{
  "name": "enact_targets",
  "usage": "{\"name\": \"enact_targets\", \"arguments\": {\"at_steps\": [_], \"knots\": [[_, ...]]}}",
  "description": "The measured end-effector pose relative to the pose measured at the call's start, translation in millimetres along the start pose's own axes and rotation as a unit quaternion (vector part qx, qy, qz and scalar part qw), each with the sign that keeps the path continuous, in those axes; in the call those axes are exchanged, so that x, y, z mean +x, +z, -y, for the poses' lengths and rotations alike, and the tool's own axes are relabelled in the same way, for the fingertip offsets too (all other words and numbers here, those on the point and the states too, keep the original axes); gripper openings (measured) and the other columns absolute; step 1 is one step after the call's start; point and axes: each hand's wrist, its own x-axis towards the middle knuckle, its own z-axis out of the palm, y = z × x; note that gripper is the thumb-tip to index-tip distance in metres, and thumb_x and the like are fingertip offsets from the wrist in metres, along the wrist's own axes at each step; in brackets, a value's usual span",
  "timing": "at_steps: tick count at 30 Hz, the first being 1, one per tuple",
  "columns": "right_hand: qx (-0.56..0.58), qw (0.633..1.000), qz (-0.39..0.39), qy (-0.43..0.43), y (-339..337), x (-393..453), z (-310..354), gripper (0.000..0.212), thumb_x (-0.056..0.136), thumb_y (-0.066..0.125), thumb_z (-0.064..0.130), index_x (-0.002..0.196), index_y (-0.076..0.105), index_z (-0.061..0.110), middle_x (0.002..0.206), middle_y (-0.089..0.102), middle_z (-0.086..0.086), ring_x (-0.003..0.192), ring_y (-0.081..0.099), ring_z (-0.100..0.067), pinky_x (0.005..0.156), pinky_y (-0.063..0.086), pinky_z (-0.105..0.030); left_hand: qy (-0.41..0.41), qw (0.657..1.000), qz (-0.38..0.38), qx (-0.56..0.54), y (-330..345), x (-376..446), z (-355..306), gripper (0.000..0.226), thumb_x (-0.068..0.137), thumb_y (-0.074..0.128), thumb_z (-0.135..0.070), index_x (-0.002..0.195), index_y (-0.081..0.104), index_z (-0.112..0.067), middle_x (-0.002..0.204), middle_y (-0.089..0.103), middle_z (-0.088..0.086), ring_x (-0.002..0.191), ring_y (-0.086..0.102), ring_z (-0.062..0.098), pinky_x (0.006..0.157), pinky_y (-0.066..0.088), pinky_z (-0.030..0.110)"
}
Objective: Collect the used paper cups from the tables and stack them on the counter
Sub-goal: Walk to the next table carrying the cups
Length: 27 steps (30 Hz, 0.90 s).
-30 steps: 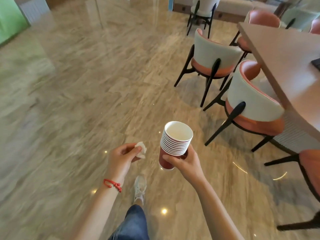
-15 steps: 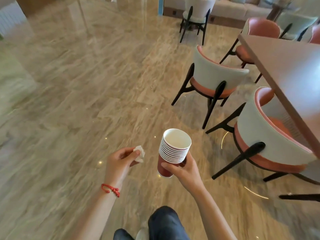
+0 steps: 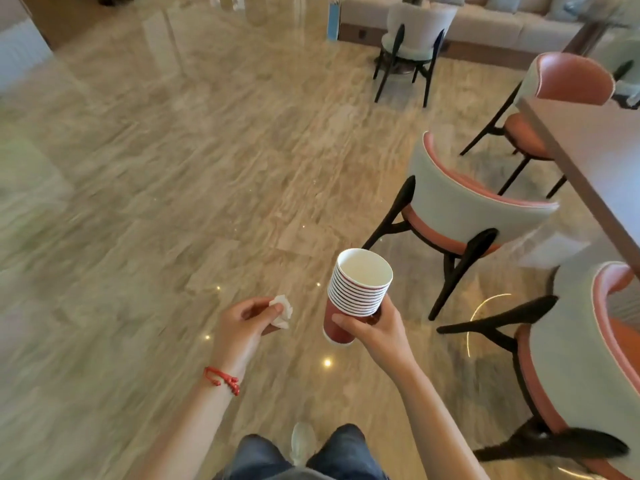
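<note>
My right hand [image 3: 375, 329] grips a stack of several nested red paper cups [image 3: 356, 292] with white insides, held upright above the floor in front of me. The top cup looks empty. My left hand [image 3: 242, 322], with a red cord bracelet at the wrist, pinches a small crumpled white tissue [image 3: 282, 311] between thumb and fingers, a little to the left of the cups. No counter is in view.
A brown table [image 3: 595, 168] runs along the right edge, with salmon-and-grey chairs [image 3: 464, 209] tucked beside it. Another chair [image 3: 412, 39] stands far ahead by a long sofa [image 3: 512, 26]. Glossy marble floor [image 3: 173, 185] spreads to the left and ahead.
I have walked forward past the table; the chairs slid nearer and to the right. Both hands keep the same hold on the cups and the tissue.
</note>
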Motion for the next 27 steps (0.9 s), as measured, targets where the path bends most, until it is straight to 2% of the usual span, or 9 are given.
{"name": "enact_targets", "arguments": {"at_steps": [6, 11, 18, 21, 27], "knots": [[-0.003, 1.000, 0.019, 0.003, 23, 134, 22, 0.063, 0.064, 0.085, 0.019, 0.119, 0.055, 0.022, 0.107, 0.068, 0.007, 0.098, 0.064, -0.006, 0.081, 0.054, -0.024, -0.005, 0.999, -0.030, -0.013, 14, 126, -41, 0.010, 0.078, 0.067, 0.001, 0.079, 0.070, -0.008, 0.064, 0.073, 0.003, 0.060, 0.069, 0.013, 0.055, 0.055, 0.018], [-0.009, 1.000, 0.024, 0.004, 53, 259, 35, 0.061, 0.064, 0.085, 0.021, 0.117, 0.055, 0.024, 0.104, 0.069, 0.009, 0.097, 0.064, -0.004, 0.078, 0.054, -0.021, -0.005, 1.000, -0.027, -0.010, 27, 250, -71, 0.012, 0.078, 0.068, 0.000, 0.077, 0.070, -0.012, 0.064, 0.073, 0.000, 0.062, 0.069, 0.012, 0.057, 0.056, 0.020], [0.000, 1.000, 0.004, 0.003, 95, 445, 88, 0.054, 0.063, 0.086, 0.015, 0.108, 0.059, 0.026, 0.096, 0.071, 0.011, 0.090, 0.066, -0.003, 0.070, 0.052, -0.015, -0.003, 1.000, -0.013, 0.005, 40, 436, -143, 0.014, 0.077, 0.068, 0.002, 0.074, 0.071, -0.012, 0.063, 0.073, 0.002, 0.061, 0.069, 0.012, 0.056, 0.056, 0.020], [0.007, 1.000, -0.010, -0.001, 102, 507, 108, 0.061, 0.063, 0.086, 0.018, 0.116, 0.057, 0.021, 0.102, 0.070, 0.007, 0.094, 0.065, -0.004, 0.074, 0.053, -0.017, -0.005, 1.000, -0.012, 0.009, 54, 507, -172, 0.016, 0.076, 0.069, 0.002, 0.072, 0.071, -0.013, 0.062, 0.072, 0.001, 0.058, 0.068, 0.012, 0.056, 0.056, 0.021], [0.015, 0.999, -0.028, 0.019, 103, 623, 121, 0.059, 0.063, 0.086, 0.020, 0.113, 0.056, 0.026, 0.101, 0.069, 0.009, 0.095, 0.065, -0.006, 0.076, 0.055, -0.023, -0.021, 1.000, -0.005, 0.018, 92, 621, -198, 0.013, 0.074, 0.073, -0.003, 0.072, 0.073, -0.016, 0.069, 0.074, 0.004, 0.066, 0.071, 0.015, 0.057, 0.056, 0.021]]}}
